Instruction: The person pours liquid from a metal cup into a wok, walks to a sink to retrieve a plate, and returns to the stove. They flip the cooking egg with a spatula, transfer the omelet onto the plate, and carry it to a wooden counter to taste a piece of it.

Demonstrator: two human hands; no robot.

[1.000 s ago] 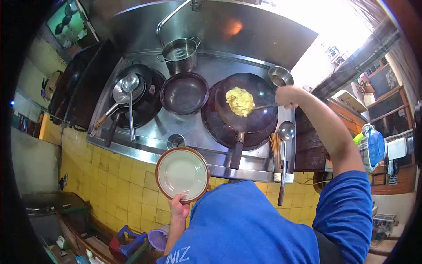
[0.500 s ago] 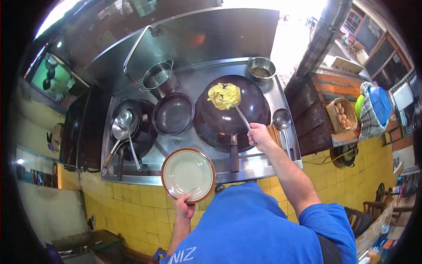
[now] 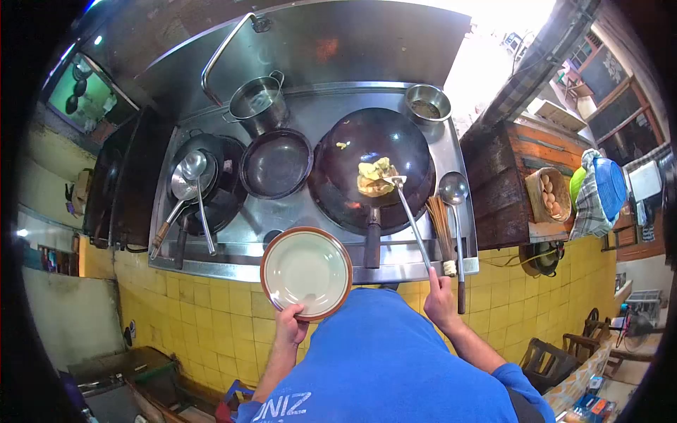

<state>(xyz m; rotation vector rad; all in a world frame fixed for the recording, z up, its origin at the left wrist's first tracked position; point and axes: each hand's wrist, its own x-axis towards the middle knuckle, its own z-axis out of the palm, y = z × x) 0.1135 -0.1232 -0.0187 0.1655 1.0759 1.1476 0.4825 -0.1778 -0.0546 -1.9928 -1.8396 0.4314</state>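
Note:
My left hand (image 3: pixel 290 325) grips the near rim of a cream plate (image 3: pixel 307 271) with a brown edge, bare inside and held in front of the stove. My right hand (image 3: pixel 441 303) is closed around the handle of a metal spatula (image 3: pixel 413 220). The spatula's blade touches a folded, browned mass of cooked egg (image 3: pixel 374 175) in the dark wok (image 3: pixel 337 178). A small yellow scrap of egg (image 3: pixel 342 145) lies apart on the wok's far side. The wok's handle (image 3: pixel 373 247) points toward me.
A ladle (image 3: pixel 453 189) and a bamboo whisk (image 3: pixel 442 233) lie right of the wok. Left are a dark pan (image 3: pixel 277 166), a pot (image 3: pixel 258 106) and another wok (image 3: pixel 226 173) with ladles. A metal bowl (image 3: pixel 427 104) stands behind; an egg basket (image 3: pixel 549 196) sits on the side counter.
The spatula has drawn the egg toward the wok's near side and it is more bunched up. My right hand has moved back toward my body. The plate has shifted slightly.

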